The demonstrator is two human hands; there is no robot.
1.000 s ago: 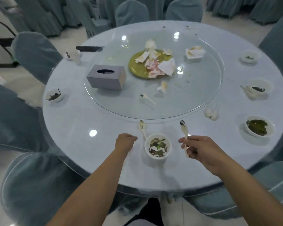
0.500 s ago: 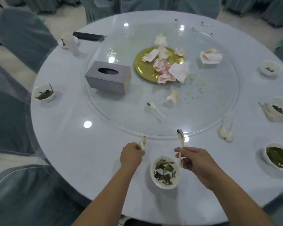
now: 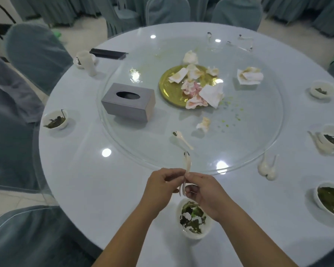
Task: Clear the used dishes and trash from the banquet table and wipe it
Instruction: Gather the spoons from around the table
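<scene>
My left hand [image 3: 160, 186] and my right hand [image 3: 204, 191] meet above the near table edge. Together they pinch two white spoons [image 3: 187, 166] held side by side, bowls pointing away from me. Just below the hands stands a white bowl [image 3: 193, 218] with green leftovers. Another used spoon [image 3: 181, 138] lies on the glass turntable [image 3: 143, 147]. A gold plate [image 3: 170, 87] piled with crumpled napkins sits at the turntable's middle.
A grey tissue box [image 3: 127, 102] stands left on the turntable. Several dirty bowls ring the round table [image 3: 81, 170]: one at left [image 3: 55, 119], others at right [image 3: 330, 203]. Two spoons [image 3: 267, 167] lie right. Loose napkins [image 3: 249, 75] and covered chairs [image 3: 35, 53] surround.
My left hand lifted the spoon from the table and brought it to the right hand's spoon. Both hands now hold the pair together above the bowl.
</scene>
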